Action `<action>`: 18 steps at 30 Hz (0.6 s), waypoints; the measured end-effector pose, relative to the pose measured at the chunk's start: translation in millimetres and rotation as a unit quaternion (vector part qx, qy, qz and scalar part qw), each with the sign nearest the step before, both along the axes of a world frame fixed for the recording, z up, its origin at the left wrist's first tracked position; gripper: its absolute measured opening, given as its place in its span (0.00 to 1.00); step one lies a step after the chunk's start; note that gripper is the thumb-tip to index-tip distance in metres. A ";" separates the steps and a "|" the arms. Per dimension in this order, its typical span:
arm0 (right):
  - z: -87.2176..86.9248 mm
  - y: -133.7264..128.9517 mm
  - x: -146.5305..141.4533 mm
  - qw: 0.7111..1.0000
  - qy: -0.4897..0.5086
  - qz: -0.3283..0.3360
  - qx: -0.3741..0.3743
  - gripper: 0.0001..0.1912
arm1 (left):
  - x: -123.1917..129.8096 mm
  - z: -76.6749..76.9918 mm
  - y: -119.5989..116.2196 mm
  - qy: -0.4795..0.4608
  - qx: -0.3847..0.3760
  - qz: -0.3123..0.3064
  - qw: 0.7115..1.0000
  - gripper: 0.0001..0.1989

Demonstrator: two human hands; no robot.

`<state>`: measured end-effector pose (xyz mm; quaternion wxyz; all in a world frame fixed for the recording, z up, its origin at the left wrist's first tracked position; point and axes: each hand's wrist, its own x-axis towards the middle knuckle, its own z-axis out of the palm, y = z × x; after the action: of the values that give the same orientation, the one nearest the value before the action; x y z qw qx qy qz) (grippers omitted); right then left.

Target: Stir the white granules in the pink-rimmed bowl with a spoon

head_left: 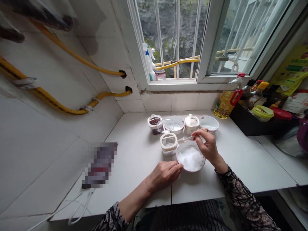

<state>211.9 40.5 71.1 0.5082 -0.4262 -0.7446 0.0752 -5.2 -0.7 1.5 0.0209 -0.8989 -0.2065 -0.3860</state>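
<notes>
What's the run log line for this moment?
left hand: at bowl rim | right hand: holding white spoon | bowl: white contents | jar: beside bowl

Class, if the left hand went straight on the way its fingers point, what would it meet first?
The left hand would most likely meet the nearest bowl first: its fingertips sit at the bowl's near left rim, seemingly touching it, though this single view leaves exact depth unclear.

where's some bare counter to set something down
Bare counter: between the blurred dark object and the left hand, and right of the right hand toward the black box. Crowded: the cluster of front bowl, containers and two back bowls.
</notes>
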 end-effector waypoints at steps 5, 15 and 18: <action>-11.3 5.6 2.7 0.998 -0.058 0.019 -0.033 0.10 | 0.3 -0.6 0.7 -0.001 0.003 -0.005 1.000 0.07; -13.1 7.9 1.9 0.987 -0.002 0.039 -0.159 0.11 | 0.7 0.2 -0.2 -0.002 0.005 0.000 1.000 0.07; -11.2 8.6 3.2 0.973 0.056 0.044 -0.219 0.10 | 0.9 0.5 0.0 -0.002 0.006 0.000 1.000 0.07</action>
<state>215.1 49.0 59.9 0.4396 -0.4891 -0.6982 0.2830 -4.3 -0.8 2.0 0.0262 -0.8978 -0.2044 -0.3891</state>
